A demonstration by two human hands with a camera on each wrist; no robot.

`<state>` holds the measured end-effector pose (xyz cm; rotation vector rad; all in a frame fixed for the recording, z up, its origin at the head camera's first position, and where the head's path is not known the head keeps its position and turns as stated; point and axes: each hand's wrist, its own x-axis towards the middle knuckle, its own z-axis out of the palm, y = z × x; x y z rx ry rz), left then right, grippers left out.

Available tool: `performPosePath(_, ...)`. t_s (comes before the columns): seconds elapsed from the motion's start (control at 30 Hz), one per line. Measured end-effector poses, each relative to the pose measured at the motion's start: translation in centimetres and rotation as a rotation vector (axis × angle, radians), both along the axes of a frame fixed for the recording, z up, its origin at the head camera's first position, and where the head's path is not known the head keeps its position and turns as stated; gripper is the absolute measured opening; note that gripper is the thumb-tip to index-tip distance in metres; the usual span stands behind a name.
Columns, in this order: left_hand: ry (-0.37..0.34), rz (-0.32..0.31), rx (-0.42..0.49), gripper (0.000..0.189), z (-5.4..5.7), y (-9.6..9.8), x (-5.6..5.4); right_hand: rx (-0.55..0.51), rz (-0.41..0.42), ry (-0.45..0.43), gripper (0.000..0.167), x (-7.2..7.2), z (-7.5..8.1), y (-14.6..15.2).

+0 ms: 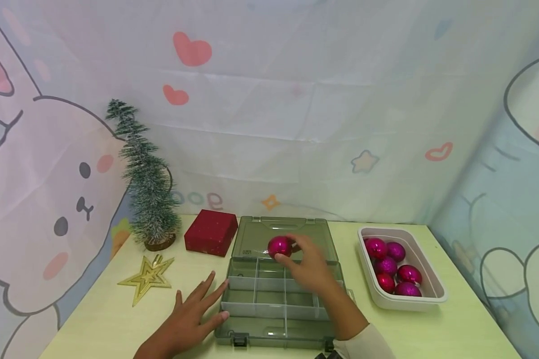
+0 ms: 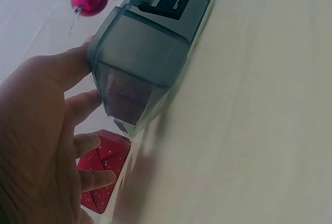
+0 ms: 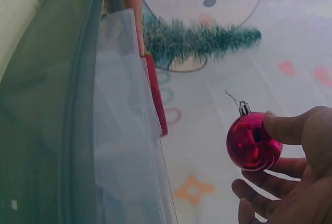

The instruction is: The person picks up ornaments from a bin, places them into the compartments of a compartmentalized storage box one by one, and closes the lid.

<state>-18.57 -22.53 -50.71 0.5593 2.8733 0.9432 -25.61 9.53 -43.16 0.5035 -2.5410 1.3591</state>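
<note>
In the head view my right hand [image 1: 311, 265] pinches a shiny magenta Christmas bauble [image 1: 280, 247] above the divided plastic box [image 1: 269, 325]. The right wrist view shows the bauble [image 3: 254, 141] between thumb and fingers, its silver cap and wire loop uppermost. The box is greenish and see-through, its lid [image 1: 247, 234] laid back, and no baubles show in its compartments. My left hand [image 1: 186, 315] spreads its fingers along the box's left edge. In the left wrist view the thumb and forefinger of that hand [image 2: 39, 115] touch the box wall [image 2: 142, 42].
A white tub [image 1: 440, 294] at the right holds several magenta and red baubles [image 1: 408, 274]. Left of the box stand a dark red box [image 1: 211, 232] and a small green Christmas tree [image 1: 148, 184]. A gold star [image 1: 147, 279] lies nearer, and a printed cloth backdrop [image 1: 269, 124] hangs behind.
</note>
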Motion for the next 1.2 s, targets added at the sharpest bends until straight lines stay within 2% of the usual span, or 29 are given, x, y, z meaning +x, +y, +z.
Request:
performPosePath(0.13, -0.011, 0.004, 0.001, 0.071, 0.1, 0.1, 0.0, -0.021, 0.026, -0.034, 0.05, -0.4, -0.4, -1.5)
performPosePath(0.3, -0.042, 0.004, 0.006, 0.072, 0.1, 0.1, 0.1, -0.058, 0.035, -0.124, 0.049, -0.4, -1.1, -3.0)
performPosePath(0.5, -0.032, -0.002, 0.007, 0.07, 0.1, 0.0, -0.2, -0.101, 0.029, -0.156, 0.048, -0.7, -1.7, -4.5)
performPosePath(0.77, -0.031, 0.002, -0.001, 0.071, 0.1, 0.0, -0.5, -0.089, 0.075, -0.158, 0.046, -1.5, -2.2, -5.7)
performPosePath(0.97, -0.042, 0.005, -0.001, 0.072, 0.2, -0.1, -0.4, -0.018, 0.137, -0.089, 0.045, -2.2, -3.0, -6.5)
performPosePath(1.2, -0.067, 0.005, 0.007, 0.072, 0.3, 0.0, -0.3, 0.013, 0.164, -0.075, 0.042, -2.3, -3.6, -6.9)
